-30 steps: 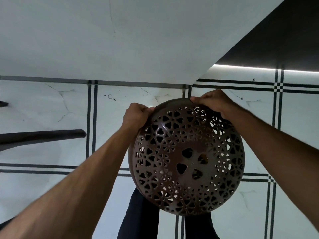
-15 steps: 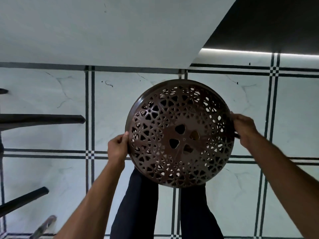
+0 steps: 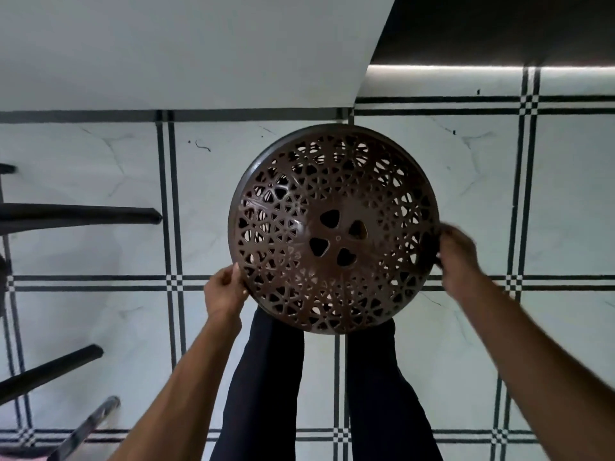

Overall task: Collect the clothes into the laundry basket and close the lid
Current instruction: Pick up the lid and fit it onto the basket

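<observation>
A round brown plastic lid (image 3: pixel 332 227) with a lattice of cut-out holes faces up at me in the middle of the head view. My left hand (image 3: pixel 226 291) pinches its lower left rim. My right hand (image 3: pixel 457 257), slightly blurred, has its fingers curled on the right rim. Pale patches show through the holes. The lid hides whatever is below it, so I cannot tell whether the basket sits under it. No clothes are in sight. My dark trouser legs (image 3: pixel 266 387) show below the lid.
The floor (image 3: pixel 565 201) is white tile crossed by black double lines. A white panel (image 3: pixel 183 48) fills the top, with a dark surface (image 3: pixel 499 24) at the top right. Dark furniture legs (image 3: pixel 76 216) reach in from the left edge.
Both hands have slid from the lid's far rim down to its left and right sides. The lid has tipped flatter and now faces me squarely.
</observation>
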Demonstrator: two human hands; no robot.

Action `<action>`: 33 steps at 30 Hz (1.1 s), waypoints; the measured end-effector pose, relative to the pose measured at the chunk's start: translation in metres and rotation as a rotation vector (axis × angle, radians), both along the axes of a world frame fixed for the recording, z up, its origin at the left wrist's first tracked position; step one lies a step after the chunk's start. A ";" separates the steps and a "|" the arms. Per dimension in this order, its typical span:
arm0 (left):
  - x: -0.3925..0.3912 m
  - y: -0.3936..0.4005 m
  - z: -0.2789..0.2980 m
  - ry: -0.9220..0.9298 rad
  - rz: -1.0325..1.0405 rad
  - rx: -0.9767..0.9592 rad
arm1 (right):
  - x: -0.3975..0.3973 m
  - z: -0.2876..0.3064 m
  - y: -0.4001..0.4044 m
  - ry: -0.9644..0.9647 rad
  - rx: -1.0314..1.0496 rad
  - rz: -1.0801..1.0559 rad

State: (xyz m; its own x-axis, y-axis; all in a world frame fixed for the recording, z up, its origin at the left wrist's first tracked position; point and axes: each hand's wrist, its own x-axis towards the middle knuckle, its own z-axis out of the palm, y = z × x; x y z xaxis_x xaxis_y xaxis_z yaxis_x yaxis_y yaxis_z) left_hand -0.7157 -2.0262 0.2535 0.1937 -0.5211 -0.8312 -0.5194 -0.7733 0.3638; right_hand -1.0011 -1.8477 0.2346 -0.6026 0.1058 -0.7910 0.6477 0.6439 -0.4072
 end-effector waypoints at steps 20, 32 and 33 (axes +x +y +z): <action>0.023 0.075 -0.007 0.046 -0.013 0.091 | 0.115 -0.005 0.060 -0.258 -0.038 -0.262; -0.018 0.038 -0.025 0.145 0.031 0.079 | 0.061 -0.013 0.012 -0.136 -0.072 -0.255; -0.025 0.033 -0.027 0.159 0.027 0.072 | 0.053 -0.014 0.005 -0.107 -0.075 -0.229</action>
